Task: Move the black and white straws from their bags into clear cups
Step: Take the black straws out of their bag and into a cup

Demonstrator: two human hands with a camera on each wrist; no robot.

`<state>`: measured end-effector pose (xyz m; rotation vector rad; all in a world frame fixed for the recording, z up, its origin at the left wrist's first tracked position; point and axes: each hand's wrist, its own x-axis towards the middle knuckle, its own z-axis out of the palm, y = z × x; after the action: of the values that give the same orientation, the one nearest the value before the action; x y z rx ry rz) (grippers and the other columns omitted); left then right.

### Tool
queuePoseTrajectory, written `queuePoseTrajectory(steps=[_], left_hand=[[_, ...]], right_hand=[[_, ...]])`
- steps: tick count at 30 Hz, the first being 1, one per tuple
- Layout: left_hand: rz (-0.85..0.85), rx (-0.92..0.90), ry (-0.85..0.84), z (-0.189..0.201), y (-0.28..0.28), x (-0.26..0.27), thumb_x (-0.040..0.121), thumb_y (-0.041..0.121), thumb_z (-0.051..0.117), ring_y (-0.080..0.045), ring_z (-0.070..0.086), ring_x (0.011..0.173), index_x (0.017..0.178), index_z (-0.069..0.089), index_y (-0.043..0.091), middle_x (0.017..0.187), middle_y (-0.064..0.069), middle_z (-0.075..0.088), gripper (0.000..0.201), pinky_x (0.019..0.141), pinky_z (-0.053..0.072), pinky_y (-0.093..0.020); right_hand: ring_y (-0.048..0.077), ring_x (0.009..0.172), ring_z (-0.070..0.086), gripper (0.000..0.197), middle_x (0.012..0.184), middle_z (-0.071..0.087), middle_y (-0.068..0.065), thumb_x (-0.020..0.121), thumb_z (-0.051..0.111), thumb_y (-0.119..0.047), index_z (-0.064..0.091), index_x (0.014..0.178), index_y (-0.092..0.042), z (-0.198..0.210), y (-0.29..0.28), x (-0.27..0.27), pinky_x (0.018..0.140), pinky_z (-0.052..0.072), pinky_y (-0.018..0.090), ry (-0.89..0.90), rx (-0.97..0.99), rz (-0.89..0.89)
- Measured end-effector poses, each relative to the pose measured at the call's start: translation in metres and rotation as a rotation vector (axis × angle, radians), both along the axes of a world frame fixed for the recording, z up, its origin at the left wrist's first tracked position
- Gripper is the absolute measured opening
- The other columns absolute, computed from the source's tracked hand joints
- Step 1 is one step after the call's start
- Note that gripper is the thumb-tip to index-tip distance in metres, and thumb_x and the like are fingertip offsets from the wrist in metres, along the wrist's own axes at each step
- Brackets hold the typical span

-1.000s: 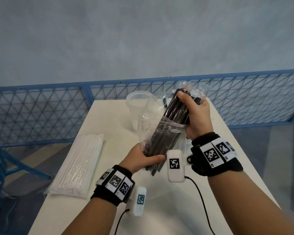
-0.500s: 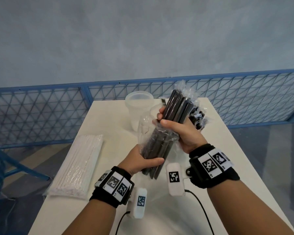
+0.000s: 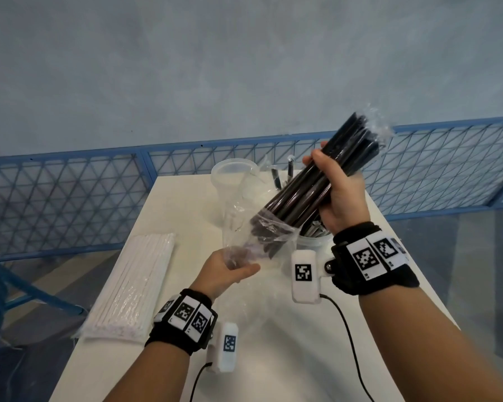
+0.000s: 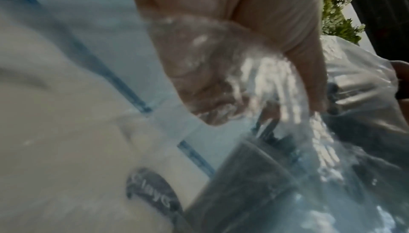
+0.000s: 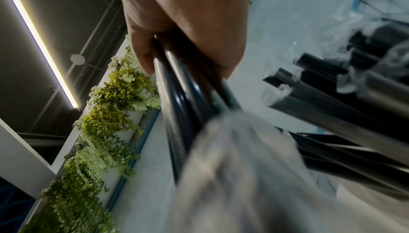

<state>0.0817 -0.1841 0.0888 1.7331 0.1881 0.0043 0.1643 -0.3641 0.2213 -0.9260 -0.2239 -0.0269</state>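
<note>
My right hand (image 3: 336, 188) grips a bundle of black straws (image 3: 311, 190), tilted up to the right, most of it out of the clear bag (image 3: 253, 236). The lower straw ends are still inside the bag's mouth. My left hand (image 3: 230, 272) pinches the bag's bottom end; in the left wrist view its fingers (image 4: 221, 72) show through crumpled plastic. The right wrist view shows the right hand (image 5: 188, 32) wrapped round the black straws (image 5: 188, 107). A clear cup (image 3: 314, 242) behind the right wrist holds black straws. An empty clear cup (image 3: 233, 177) stands further back. A sealed bag of white straws (image 3: 137, 282) lies at the table's left edge.
The white table (image 3: 273, 343) is narrow, with a blue mesh fence (image 3: 64, 198) behind and beside it. Two black straws (image 3: 282, 175) stick up beside the empty cup. Cables run from both wrist cameras across the near table.
The right hand has pulled the black straws up and to the right, further out of the bag. The left hand's hold now lies on the bag's bottom end instead of round the bundle.
</note>
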Motion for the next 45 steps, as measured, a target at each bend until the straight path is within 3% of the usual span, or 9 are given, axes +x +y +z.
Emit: queuePoseTrajectory(steps=[5,9,13,17,22,33,38,42,45], left_hand=[[0.111,0.038,0.011,-0.012,0.014,-0.003,0.077,0.01,0.073,-0.004,0.053,0.051,0.085,0.067,0.008,0.067,-0.005,0.061,0.01,0.051,0.041,-0.017],[0.258,-0.037,0.043,-0.027,0.028,-0.008,0.079,0.013,0.071,-0.014,0.048,0.059,0.082,0.068,0.013,0.055,0.007,0.059,0.005,0.055,0.04,-0.02],[0.337,-0.112,0.032,-0.028,0.03,-0.009,0.081,0.012,0.07,-0.016,0.043,0.058,0.08,0.066,0.015,0.051,0.007,0.057,0.005,0.057,0.038,-0.023],[0.316,-0.161,0.007,-0.019,0.024,-0.007,0.081,0.01,0.069,-0.013,0.042,0.052,0.077,0.066,0.016,0.051,0.006,0.057,0.008,0.056,0.036,-0.023],[0.29,-0.202,-0.014,-0.017,0.02,-0.006,0.082,0.008,0.068,-0.011,0.042,0.05,0.076,0.067,0.014,0.051,0.005,0.056,0.008,0.055,0.036,-0.023],[0.295,-0.257,-0.042,-0.02,0.011,-0.006,0.084,0.01,0.065,-0.006,0.047,0.049,0.081,0.067,0.009,0.053,0.004,0.056,0.004,0.05,0.039,-0.018],[0.299,-0.351,-0.072,-0.021,0.013,-0.011,0.087,0.016,0.057,-0.005,0.05,0.049,0.089,0.063,0.007,0.054,0.004,0.057,0.011,0.053,0.045,-0.019],[0.319,-0.406,-0.078,-0.025,0.016,-0.016,0.089,0.017,0.055,-0.005,0.052,0.05,0.091,0.062,0.009,0.057,0.004,0.059,0.011,0.058,0.051,-0.021],[0.345,-0.434,-0.097,-0.029,0.013,-0.019,0.086,0.025,0.056,-0.007,0.051,0.053,0.091,0.062,0.011,0.06,0.002,0.058,0.016,0.063,0.05,-0.027]], right_hand=[[0.015,0.076,0.064,0.015,0.074,0.066,0.0,0.082,0.063,-0.002,0.061,0.079,-0.016,0.016,-0.015,0.004,0.08,0.053,0.038,-0.026,0.011,-0.206],[0.019,0.085,0.064,0.014,0.084,0.066,0.003,0.076,0.07,-0.006,0.063,0.082,-0.017,0.023,-0.022,0.008,0.086,0.053,0.039,-0.097,-0.036,-0.309],[0.019,0.09,0.067,0.028,0.093,0.068,0.004,0.076,0.072,-0.012,0.061,0.1,-0.002,0.012,-0.011,0.013,0.084,0.056,0.036,-0.156,-0.246,-0.361],[0.021,0.093,0.067,0.04,0.101,0.069,0.012,0.073,0.076,-0.017,0.061,0.106,0.001,-0.015,0.008,0.018,0.083,0.056,0.035,-0.132,-0.442,-0.373],[0.011,0.087,0.06,0.031,0.093,0.062,-0.004,0.075,0.074,-0.009,0.058,0.101,-0.012,-0.038,0.026,0.022,0.074,0.047,0.013,-0.096,-0.611,-0.349],[0.013,0.089,0.054,0.035,0.098,0.061,0.004,0.078,0.069,-0.002,0.057,0.111,-0.001,-0.085,0.04,0.03,0.072,0.036,0.011,0.082,-0.777,-0.29],[0.027,0.124,0.047,0.072,0.133,0.048,0.014,0.076,0.075,-0.014,0.034,0.134,-0.006,-0.087,0.038,0.027,0.093,0.035,0.02,0.104,-0.914,-0.231],[0.021,0.145,0.003,0.106,0.155,0.005,0.014,0.074,0.076,-0.023,0.001,0.146,-0.004,-0.078,0.035,-0.005,0.11,0.002,0.013,-0.242,-1.016,-0.32],[0.019,0.143,0.012,0.081,0.152,0.016,0.01,0.083,0.067,-0.017,0.016,0.144,-0.004,-0.078,0.023,-0.039,0.117,0.008,0.019,-0.566,-0.925,-0.424]])
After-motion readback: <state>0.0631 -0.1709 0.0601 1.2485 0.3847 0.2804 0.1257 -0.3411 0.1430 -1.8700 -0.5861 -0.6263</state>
